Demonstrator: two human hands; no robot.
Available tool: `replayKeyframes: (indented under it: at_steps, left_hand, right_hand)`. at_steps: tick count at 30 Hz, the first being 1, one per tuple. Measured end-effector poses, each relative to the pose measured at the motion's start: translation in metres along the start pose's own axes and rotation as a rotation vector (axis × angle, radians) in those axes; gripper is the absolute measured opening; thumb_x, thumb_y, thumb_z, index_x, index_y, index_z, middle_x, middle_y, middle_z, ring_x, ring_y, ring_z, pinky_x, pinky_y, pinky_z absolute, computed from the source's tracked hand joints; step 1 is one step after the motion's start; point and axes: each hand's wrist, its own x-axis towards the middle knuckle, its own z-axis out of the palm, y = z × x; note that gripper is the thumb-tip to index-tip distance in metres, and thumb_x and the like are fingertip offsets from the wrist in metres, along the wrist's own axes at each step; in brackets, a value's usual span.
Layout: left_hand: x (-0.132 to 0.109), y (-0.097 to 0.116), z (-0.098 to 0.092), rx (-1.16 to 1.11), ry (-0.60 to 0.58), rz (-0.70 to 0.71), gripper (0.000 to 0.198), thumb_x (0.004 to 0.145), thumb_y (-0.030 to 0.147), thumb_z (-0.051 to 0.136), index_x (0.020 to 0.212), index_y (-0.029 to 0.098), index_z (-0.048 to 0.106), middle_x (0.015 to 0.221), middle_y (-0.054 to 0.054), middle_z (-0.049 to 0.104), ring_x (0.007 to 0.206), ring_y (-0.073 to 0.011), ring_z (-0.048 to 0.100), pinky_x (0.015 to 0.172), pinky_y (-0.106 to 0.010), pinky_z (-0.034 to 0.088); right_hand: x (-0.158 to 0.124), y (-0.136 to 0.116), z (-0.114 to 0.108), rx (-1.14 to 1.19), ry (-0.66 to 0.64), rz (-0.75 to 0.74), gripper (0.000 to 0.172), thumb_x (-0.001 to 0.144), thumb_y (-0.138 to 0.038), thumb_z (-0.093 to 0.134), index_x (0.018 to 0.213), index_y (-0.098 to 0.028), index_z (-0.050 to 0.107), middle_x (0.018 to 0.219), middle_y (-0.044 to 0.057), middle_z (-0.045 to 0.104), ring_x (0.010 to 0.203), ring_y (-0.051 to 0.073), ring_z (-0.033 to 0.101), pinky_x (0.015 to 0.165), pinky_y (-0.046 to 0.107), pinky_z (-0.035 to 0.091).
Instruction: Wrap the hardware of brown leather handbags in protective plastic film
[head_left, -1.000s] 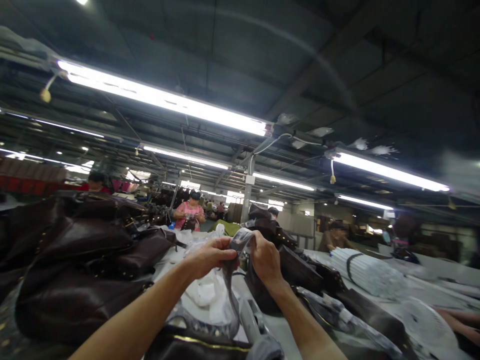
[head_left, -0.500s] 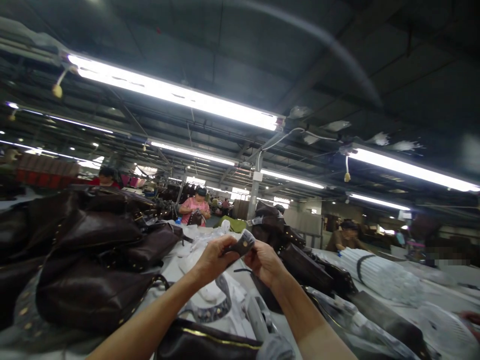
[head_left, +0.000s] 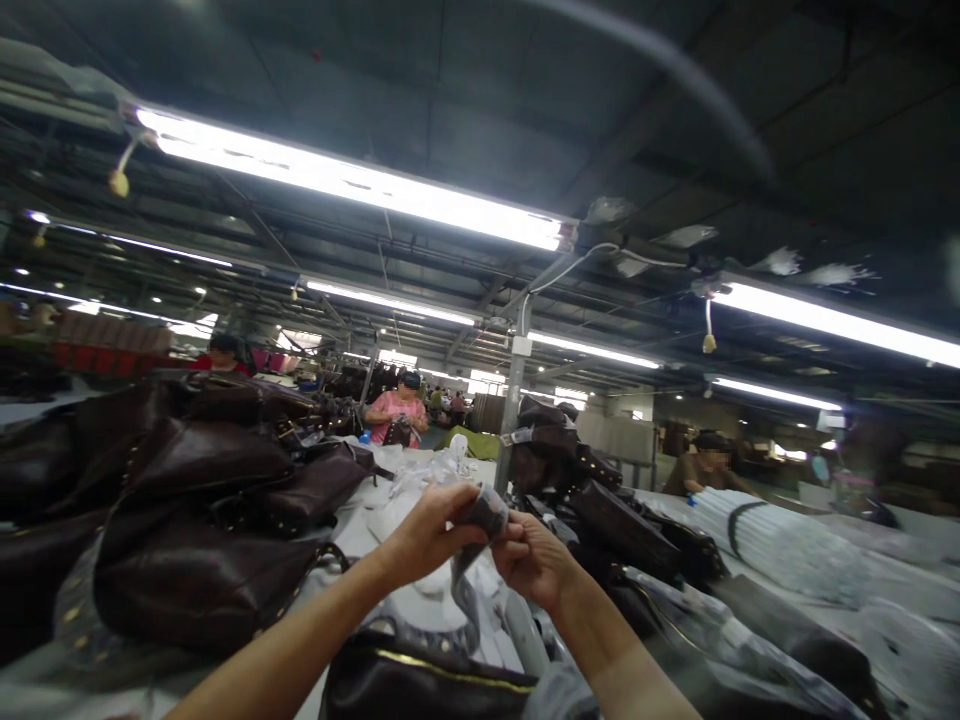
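Observation:
Both hands are raised over the table, close together on a dark studded strap [head_left: 489, 512] that looks wrapped in clear plastic. My left hand [head_left: 429, 532] grips it from the left, thumb below and fingers above. From the other side, my right hand [head_left: 534, 562] pinches its edge with the fingertips. The strap hangs below my hands and curves left toward a dark brown leather bag [head_left: 427, 682] with a gold zipper, lying right in front of me. White wrapping material [head_left: 390, 510] is spread behind it.
Dark brown studded bags [head_left: 202, 500] are heaped on the left, and another pile [head_left: 622, 520] stands on the right. Further right are a bundle of white tubes [head_left: 795, 545] and a white fan [head_left: 900, 650]. Co-workers sit beyond, one in a pink top [head_left: 397, 412].
The strap end between my hands has turned, and its light stud no longer shows. My hands sit slightly lower, and the strap's hanging part has shifted right. The view has swung slightly left.

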Motion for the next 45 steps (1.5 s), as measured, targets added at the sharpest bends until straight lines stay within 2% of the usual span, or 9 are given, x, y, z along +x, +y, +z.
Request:
replayKeyframes:
  at_steps: [5,8,11,15,19,25,30,39,45]
  left_hand:
    - [0.001,0.001,0.008,-0.356,0.124,-0.212,0.023,0.068,0.032,0.07,0.07,0.014,0.057,0.062,0.003,0.05,0.058,-0.0087,0.043,0.054,-0.02,0.032]
    - [0.004,-0.001,0.003,-0.596,0.148,-0.384,0.034,0.059,0.036,0.08,0.073,0.012,0.06,0.061,0.003,0.053,0.053,-0.0072,0.045,0.051,-0.019,0.034]
    - [0.006,-0.002,-0.001,-0.732,0.124,-0.486,0.041,0.053,0.036,0.086,0.074,0.011,0.062,0.06,0.003,0.054,0.048,-0.0063,0.047,0.048,-0.019,0.037]
    - [0.006,0.005,0.001,-0.781,0.081,-0.48,0.041,0.053,0.034,0.088,0.076,0.011,0.063,0.061,0.001,0.058,0.049,-0.007,0.052,0.051,-0.02,0.042]
    - [0.005,0.012,0.008,-0.765,0.016,-0.459,0.043,0.052,0.037,0.087,0.076,0.012,0.06,0.064,0.0,0.06,0.052,-0.0098,0.055,0.053,-0.022,0.044]
    - [0.007,0.012,0.026,-0.572,0.236,-0.402,0.047,0.05,0.032,0.085,0.077,0.017,0.05,0.059,0.005,0.058,0.051,-0.0087,0.052,0.05,-0.019,0.038]
    - [0.001,0.015,0.047,-0.649,0.306,-0.3,0.043,0.053,0.031,0.083,0.08,0.016,0.053,0.069,0.001,0.061,0.062,-0.0099,0.054,0.059,-0.02,0.039]
    - [-0.006,-0.011,0.063,-0.379,0.284,-0.235,0.029,0.065,0.029,0.071,0.072,0.019,0.045,0.06,0.007,0.045,0.058,-0.0087,0.043,0.054,-0.021,0.031]
    - [-0.023,-0.02,0.068,-0.23,0.223,-0.142,0.023,0.077,0.021,0.06,0.097,0.02,0.049,0.064,0.007,0.046,0.06,-0.0104,0.043,0.057,-0.022,0.033]
  right_hand:
    - [-0.009,0.014,-0.002,-0.274,0.336,-0.246,0.018,0.076,-0.018,0.069,0.073,-0.016,0.052,0.051,-0.008,0.051,0.036,0.002,0.041,0.03,0.008,0.025]
    - [-0.023,0.019,0.0,-0.9,0.589,-0.713,0.017,0.079,-0.032,0.067,0.076,-0.018,0.058,0.055,-0.006,0.053,0.043,0.007,0.045,0.038,0.016,0.035]
    - [-0.031,0.024,0.002,-1.39,0.566,-0.969,0.011,0.081,-0.029,0.063,0.084,-0.019,0.066,0.072,0.001,0.064,0.058,0.011,0.055,0.056,0.022,0.046]
    - [-0.025,0.035,0.002,-1.517,0.531,-1.059,0.02,0.082,-0.023,0.055,0.098,-0.017,0.066,0.087,0.007,0.069,0.058,0.013,0.059,0.055,0.023,0.046]
    - [-0.015,0.043,-0.002,-1.472,0.568,-1.032,0.02,0.086,-0.023,0.047,0.089,-0.016,0.065,0.07,0.004,0.067,0.054,0.013,0.059,0.052,0.021,0.043]
    - [-0.006,0.042,-0.017,-1.555,0.773,-1.102,0.028,0.087,-0.03,0.042,0.068,-0.019,0.059,0.056,0.001,0.06,0.05,0.014,0.052,0.051,0.022,0.034]
    - [-0.007,0.033,-0.016,-1.294,0.936,-1.085,0.027,0.08,-0.037,0.048,0.063,-0.019,0.057,0.055,0.0,0.06,0.051,0.014,0.049,0.053,0.023,0.035]
    - [-0.016,0.036,-0.01,-0.285,0.639,-0.668,0.023,0.057,-0.03,0.072,0.07,-0.018,0.058,0.047,-0.009,0.046,0.037,0.005,0.034,0.037,0.018,0.023]
    - [-0.032,0.033,-0.017,0.026,0.442,-0.399,0.03,0.058,-0.015,0.076,0.065,-0.018,0.047,0.041,-0.015,0.032,0.03,-0.001,0.02,0.032,0.011,0.013]
